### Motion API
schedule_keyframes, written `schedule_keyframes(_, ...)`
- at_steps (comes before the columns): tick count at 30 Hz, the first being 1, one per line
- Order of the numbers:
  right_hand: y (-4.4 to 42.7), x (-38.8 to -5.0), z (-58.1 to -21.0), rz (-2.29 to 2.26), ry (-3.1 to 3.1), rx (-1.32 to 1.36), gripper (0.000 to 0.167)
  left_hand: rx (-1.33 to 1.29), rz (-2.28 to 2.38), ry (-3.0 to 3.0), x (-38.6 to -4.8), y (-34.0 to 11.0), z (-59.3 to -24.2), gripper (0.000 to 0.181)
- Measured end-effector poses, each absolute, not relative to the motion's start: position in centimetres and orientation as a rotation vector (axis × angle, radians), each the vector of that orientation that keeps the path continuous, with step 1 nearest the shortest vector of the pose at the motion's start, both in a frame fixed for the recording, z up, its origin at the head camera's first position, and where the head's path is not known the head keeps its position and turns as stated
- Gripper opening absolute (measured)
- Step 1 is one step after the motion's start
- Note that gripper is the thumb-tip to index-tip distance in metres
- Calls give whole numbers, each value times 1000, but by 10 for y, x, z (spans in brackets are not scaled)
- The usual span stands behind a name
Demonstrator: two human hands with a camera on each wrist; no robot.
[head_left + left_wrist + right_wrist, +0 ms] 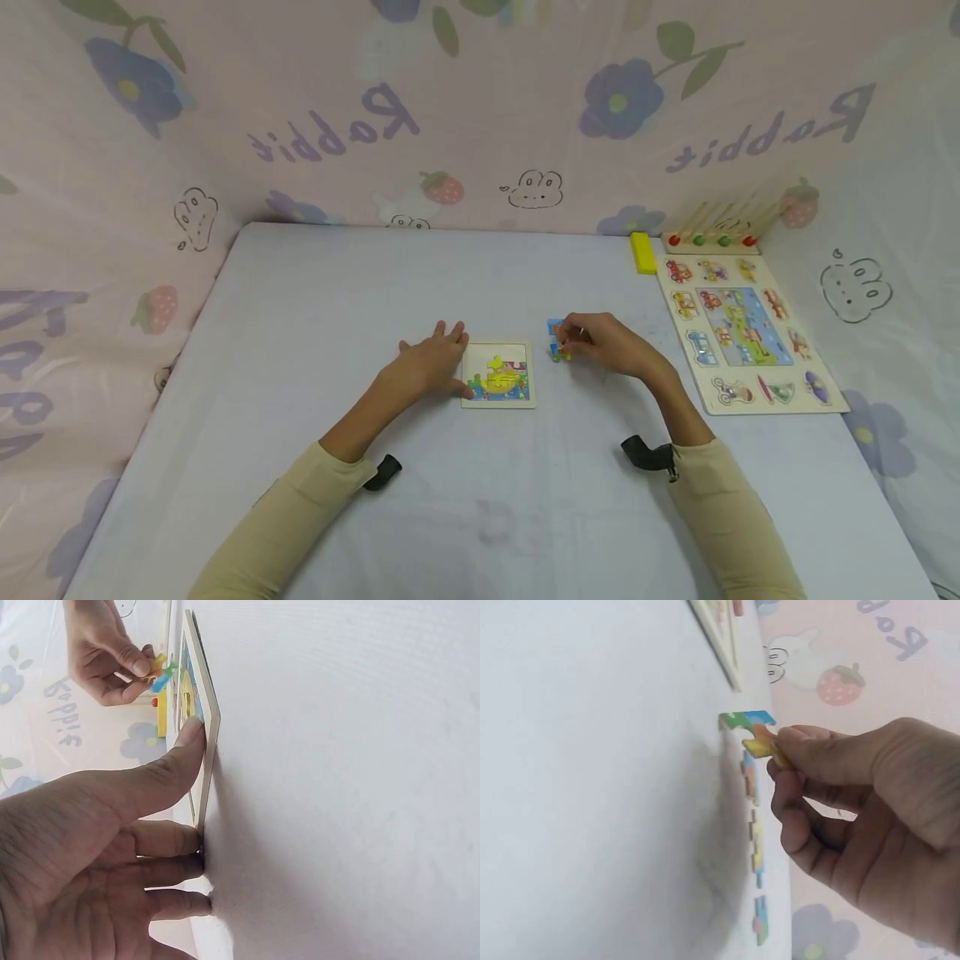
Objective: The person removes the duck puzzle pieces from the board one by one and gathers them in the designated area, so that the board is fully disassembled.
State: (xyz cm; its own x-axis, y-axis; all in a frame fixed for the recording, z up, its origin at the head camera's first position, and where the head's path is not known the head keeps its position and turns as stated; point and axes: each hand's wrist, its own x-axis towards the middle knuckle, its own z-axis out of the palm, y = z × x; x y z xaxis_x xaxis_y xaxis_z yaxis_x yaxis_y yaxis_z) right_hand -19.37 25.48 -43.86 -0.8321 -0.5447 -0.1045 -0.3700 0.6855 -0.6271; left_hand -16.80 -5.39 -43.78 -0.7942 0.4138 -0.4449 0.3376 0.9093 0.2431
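A small square jigsaw tray (480, 354) lies on the table, its lower part filled with pieces showing a yellow boat on blue water. My left hand (426, 367) is at its left side, thumb resting on the rim and the other fingers extended along the edge, as the left wrist view shows. To the right of the tray, my right hand (611, 342) pinches a jigsaw piece (762, 744), coloured yellow, orange, green and blue, between thumb and fingers. Beneath and beyond it in the right wrist view are several loose jigsaw pieces (757, 841), partly hidden by the hand in the head view.
A larger wooden picture puzzle board (697, 379) lies at the right of the table. Behind it stands a wooden stand with pegs and red and green beads (699, 240), with a yellow block (642, 253) to its left. Patterned cloth walls (465, 125) enclose the white table (337, 283).
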Motion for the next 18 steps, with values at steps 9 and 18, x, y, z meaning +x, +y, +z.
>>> schedule_keyframes(9, 255, -190, -447, -825, 2685, -660, 16, 549, 225, 2576, -169, -54, -441, 100)
schedule_keyframes(18, 252, -193, -449, -682, 2710, -631, 23, 533, 232, 2573, -168, -54, -439, 101)
